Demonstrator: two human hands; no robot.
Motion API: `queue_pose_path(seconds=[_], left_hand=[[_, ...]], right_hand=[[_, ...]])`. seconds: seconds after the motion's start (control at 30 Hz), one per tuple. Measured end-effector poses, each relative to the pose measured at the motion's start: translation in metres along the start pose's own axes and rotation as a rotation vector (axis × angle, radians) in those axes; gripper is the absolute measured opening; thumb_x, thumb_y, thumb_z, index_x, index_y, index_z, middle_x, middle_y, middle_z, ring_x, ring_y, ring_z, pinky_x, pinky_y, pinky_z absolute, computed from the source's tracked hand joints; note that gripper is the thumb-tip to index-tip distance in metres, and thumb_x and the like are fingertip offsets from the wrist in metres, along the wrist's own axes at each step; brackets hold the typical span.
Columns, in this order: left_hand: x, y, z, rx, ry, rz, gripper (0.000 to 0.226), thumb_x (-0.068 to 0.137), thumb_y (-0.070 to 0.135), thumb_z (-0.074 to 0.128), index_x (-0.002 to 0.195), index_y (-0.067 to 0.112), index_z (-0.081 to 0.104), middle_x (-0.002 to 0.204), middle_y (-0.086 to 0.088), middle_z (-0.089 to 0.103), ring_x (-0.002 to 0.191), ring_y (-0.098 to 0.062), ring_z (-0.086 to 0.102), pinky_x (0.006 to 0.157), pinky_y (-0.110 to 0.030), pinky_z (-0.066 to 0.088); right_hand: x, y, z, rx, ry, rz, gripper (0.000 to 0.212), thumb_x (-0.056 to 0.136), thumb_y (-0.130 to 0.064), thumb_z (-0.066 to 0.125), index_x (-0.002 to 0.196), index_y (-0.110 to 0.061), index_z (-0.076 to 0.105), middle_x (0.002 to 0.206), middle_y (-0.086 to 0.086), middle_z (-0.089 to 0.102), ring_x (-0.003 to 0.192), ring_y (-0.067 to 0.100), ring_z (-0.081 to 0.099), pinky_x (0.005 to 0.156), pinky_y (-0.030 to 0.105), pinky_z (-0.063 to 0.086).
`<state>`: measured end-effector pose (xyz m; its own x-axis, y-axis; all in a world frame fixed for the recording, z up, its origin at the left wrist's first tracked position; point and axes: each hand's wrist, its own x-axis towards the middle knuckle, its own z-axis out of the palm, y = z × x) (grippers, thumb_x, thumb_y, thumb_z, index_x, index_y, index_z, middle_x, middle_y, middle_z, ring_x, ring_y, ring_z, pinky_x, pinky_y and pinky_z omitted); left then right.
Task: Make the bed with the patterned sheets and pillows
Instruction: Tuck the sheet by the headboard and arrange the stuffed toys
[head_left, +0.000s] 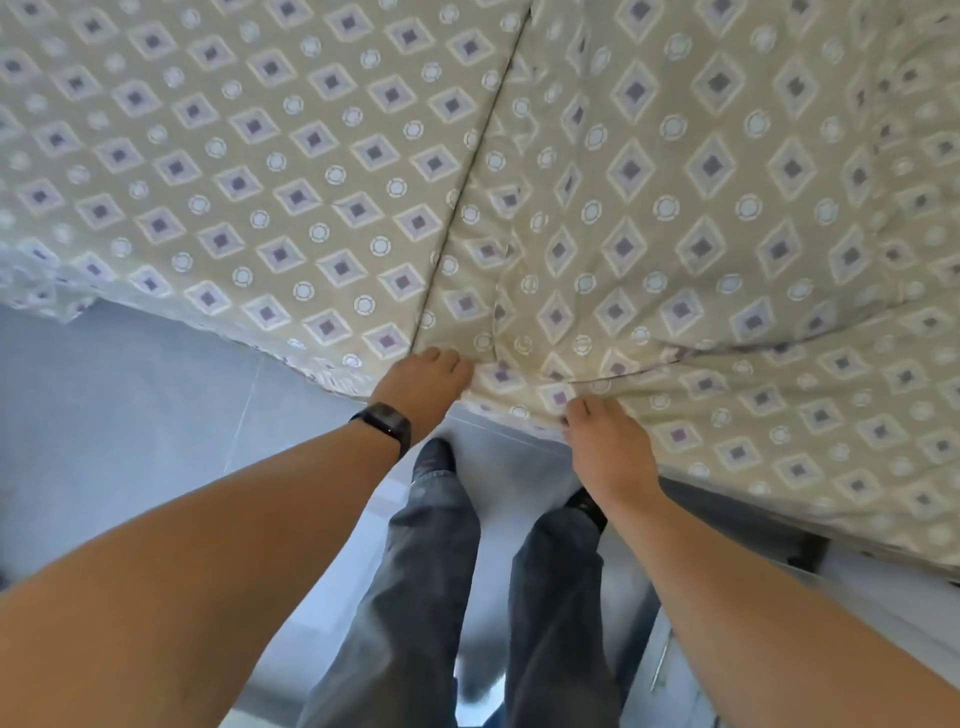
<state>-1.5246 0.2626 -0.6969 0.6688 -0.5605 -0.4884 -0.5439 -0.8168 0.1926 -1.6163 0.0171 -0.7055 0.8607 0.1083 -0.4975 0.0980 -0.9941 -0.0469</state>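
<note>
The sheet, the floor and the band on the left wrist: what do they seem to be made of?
Sheet: woven cloth, probably cotton or a blend, matte; it creases softly where the left hand and right hand grip its edge.
Floor: likely grey tile, smooth with a slight sheen; a thin joint line crosses it.
Wrist band: dark, looks like rubber or plastic, with a glossy face; unsure.

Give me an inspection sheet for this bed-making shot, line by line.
Surface: bed covered in patterned fabric, smooth on the left side.
Job's things: sheet with diamonds and circles, wrinkled on the right; a long fold line runs up from the near corner.
Clutter: nothing seen.
Grippers: left hand and right hand both grip the sheet edge at the corner; watch on the left wrist.
Cables: nothing seen.
Surroundings: grey tiled floor; the person's trousers.
</note>
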Motion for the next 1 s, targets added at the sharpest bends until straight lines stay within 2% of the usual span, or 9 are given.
queue_pose_path(seconds=[0.17,0.33,0.4,0.5,0.63,0.7,0.77,0.9,1.0], left_hand=[[-0.021,-0.009,-0.007,0.023,-0.036,0.156,0.042,0.055,-0.009,0.08,0.089,0.01,0.065,0.081,-0.009,0.062,0.069,-0.031,0.061,0.046,-0.032,0.039],[-0.021,-0.003,-0.008,0.011,-0.168,0.104,0.028,0.092,0.0,0.05,0.117,0.013,0.055,0.113,-0.008,0.057,0.105,-0.029,0.055,0.072,-0.036,0.043],[-0.013,-0.006,-0.005,-0.02,-0.221,0.106,0.027,0.096,0.003,0.048,0.119,0.014,0.053,0.116,-0.007,0.056,0.107,-0.028,0.055,0.077,-0.036,0.047],[-0.014,-0.001,0.007,-0.11,-0.375,0.14,0.042,0.101,0.018,0.049,0.143,0.021,0.047,0.148,-0.001,0.048,0.129,-0.027,0.051,0.102,-0.04,0.046],[-0.016,0.019,0.013,-0.204,-0.323,0.073,0.055,0.1,0.017,0.043,0.154,0.023,0.035,0.154,-0.001,0.043,0.138,-0.025,0.043,0.11,-0.039,0.039],[-0.015,0.03,0.015,-0.233,-0.293,0.026,0.055,0.1,0.017,0.043,0.154,0.024,0.035,0.151,-0.002,0.047,0.135,-0.027,0.045,0.107,-0.037,0.038],[-0.012,0.044,0.018,-0.223,-0.319,0.016,0.057,0.098,0.016,0.043,0.154,0.026,0.035,0.15,-0.001,0.048,0.131,-0.028,0.048,0.105,-0.038,0.041],[-0.001,0.075,0.023,-0.205,-0.331,0.003,0.058,0.096,0.015,0.042,0.152,0.027,0.035,0.15,-0.001,0.049,0.129,-0.029,0.049,0.103,-0.039,0.043],[0.008,0.103,0.018,-0.177,-0.375,-0.02,0.06,0.096,0.014,0.043,0.153,0.027,0.033,0.152,-0.001,0.047,0.131,-0.029,0.048,0.102,-0.039,0.044]], right_hand=[[-0.015,-0.005,-0.011,0.064,-0.031,-0.016,0.021,0.078,-0.002,0.076,0.093,-0.013,0.067,0.082,0.001,0.063,0.075,0.023,0.062,0.053,0.028,0.032],[-0.02,-0.015,-0.01,0.169,-0.133,0.061,0.025,0.096,-0.006,0.05,0.118,-0.014,0.059,0.109,0.003,0.061,0.097,0.024,0.059,0.067,0.029,0.037],[-0.019,-0.014,-0.004,0.266,-0.13,0.098,0.021,0.102,-0.021,0.046,0.117,-0.015,0.061,0.108,0.002,0.062,0.095,0.024,0.06,0.069,0.031,0.044],[-0.037,-0.003,0.008,0.408,-0.21,0.141,0.035,0.102,-0.043,0.04,0.115,-0.02,0.063,0.109,-0.003,0.066,0.1,0.022,0.063,0.081,0.038,0.054],[-0.063,0.027,0.016,0.862,0.03,0.81,0.036,0.104,-0.036,0.038,0.082,-0.015,0.058,0.078,0.001,0.058,0.081,0.029,0.057,0.073,0.036,0.042],[-0.067,0.048,0.021,1.238,0.153,1.252,0.034,0.104,-0.034,0.039,0.085,-0.013,0.058,0.078,0.006,0.06,0.077,0.029,0.059,0.077,0.044,0.052],[-0.073,0.068,0.028,1.696,0.268,1.545,0.028,0.105,-0.033,0.046,0.088,-0.014,0.059,0.076,0.005,0.059,0.065,0.02,0.058,0.072,0.037,0.057],[-0.074,0.106,0.04,2.001,0.313,1.643,0.022,0.106,-0.022,0.052,0.086,-0.015,0.06,0.066,-0.002,0.052,0.054,0.01,0.044,0.055,0.023,0.045],[-0.083,0.116,0.055,1.96,0.141,1.608,0.024,0.105,-0.013,0.044,0.084,-0.013,0.055,0.063,0.0,0.046,0.053,0.013,0.04,0.052,0.024,0.038]])
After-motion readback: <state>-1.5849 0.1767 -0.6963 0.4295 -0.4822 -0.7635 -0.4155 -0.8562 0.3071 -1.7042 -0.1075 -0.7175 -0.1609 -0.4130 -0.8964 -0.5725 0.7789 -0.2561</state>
